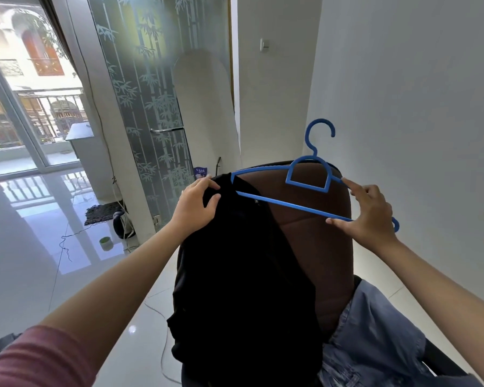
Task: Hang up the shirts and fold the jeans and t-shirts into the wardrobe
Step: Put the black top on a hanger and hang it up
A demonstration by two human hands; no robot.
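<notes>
A blue plastic hanger (308, 180) is held in the air in front of a brown chair back. Its left end is tucked inside the shoulder of a black shirt (243, 275), which hangs down over the chair. My left hand (197, 203) grips the shirt's shoulder fabric at the hanger's left tip. My right hand (368, 213) holds the hanger's right arm, thumb under the lower bar and fingers on the upper bar. Blue jeans (375, 336) lie crumpled on the chair seat at the lower right.
The brown chair (313, 219) stands between me and a white wall on the right. A frosted glass door with a bamboo pattern (151, 107) is ahead on the left. A glossy white floor holds cables, a dark mat (101, 213) and a small cup (106, 243).
</notes>
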